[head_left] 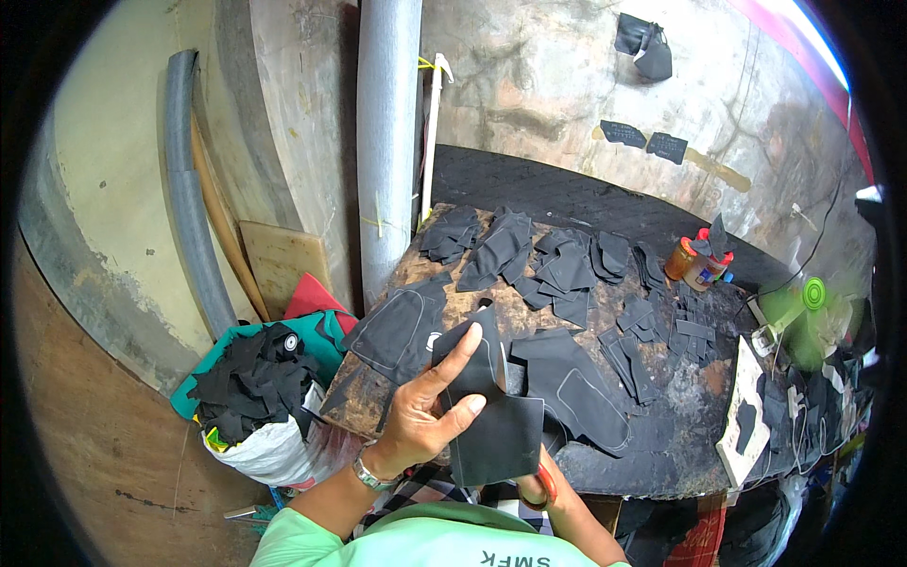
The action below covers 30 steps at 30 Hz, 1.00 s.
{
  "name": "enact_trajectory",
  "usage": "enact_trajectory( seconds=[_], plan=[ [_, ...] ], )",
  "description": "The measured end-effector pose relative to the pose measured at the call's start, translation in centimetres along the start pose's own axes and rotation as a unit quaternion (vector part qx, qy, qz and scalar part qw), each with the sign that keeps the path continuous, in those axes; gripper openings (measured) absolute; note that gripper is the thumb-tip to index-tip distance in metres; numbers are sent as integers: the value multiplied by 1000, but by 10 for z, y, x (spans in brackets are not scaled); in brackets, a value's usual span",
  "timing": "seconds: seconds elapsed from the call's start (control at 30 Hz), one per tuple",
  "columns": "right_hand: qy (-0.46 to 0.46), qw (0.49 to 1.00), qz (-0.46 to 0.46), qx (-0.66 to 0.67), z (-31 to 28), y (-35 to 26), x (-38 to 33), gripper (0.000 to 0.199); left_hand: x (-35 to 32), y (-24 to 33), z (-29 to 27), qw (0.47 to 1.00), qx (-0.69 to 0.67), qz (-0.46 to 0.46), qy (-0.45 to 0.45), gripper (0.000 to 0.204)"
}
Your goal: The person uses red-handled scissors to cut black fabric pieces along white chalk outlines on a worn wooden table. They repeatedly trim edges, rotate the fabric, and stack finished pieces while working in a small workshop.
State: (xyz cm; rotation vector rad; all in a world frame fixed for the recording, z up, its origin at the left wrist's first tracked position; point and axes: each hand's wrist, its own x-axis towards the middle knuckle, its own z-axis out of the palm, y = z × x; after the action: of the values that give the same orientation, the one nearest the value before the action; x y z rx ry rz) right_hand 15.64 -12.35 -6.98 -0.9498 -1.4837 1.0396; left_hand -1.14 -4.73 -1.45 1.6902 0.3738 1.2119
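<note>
Head view, looking down on a worn wooden worktable (661,444). Left hand (425,406) closed around a black cut sheet piece (496,430), thumb lying across its face and index finger stretched up along its upper part; the piece is held above the near table edge, close to the person's chest. Right hand (543,487) sits mostly hidden beneath that piece, fingers curled through the orange handle of a pair of scissors (540,480); the blades are hidden behind the piece, so whether they are parted cannot be told. On the table just beyond the hands lie 2 larger black panels with pale stitched outlines (572,387), and farther back several stacks of smaller black cut pieces (557,269). 2 orange-capped jars (694,266) stand near the far right edge. At the left of the table, a white sack of black offcuts (255,397) rests on the floor.
</note>
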Motion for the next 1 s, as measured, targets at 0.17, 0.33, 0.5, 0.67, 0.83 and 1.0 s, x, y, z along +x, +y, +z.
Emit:
enact_trajectory(
  seconds=[0.17,0.33,0.5,0.67,0.83,1.0],
  plan=[
    [5,990,127,58,7,-2,-9,19,-4,-1,-1,999,-41,-18,-8,66],
    [11,989,104,109,6,-4,-11,22,-5,-2,-1,999,-39,-24,29,59],
    [3,997,60,45,2,-7,4,41,-9,3,2,985,-128,-113,13,55],
    [15,999,37,21,7,-10,9,46,-8,9,1,983,-144,-111,-3,55],
    [40,986,154,53,7,-12,4,43,2,14,-20,988,-54,-136,-48,47],
    [36,997,65,12,5,-18,12,40,17,18,-39,982,61,-96,-152,40]
  ],
)
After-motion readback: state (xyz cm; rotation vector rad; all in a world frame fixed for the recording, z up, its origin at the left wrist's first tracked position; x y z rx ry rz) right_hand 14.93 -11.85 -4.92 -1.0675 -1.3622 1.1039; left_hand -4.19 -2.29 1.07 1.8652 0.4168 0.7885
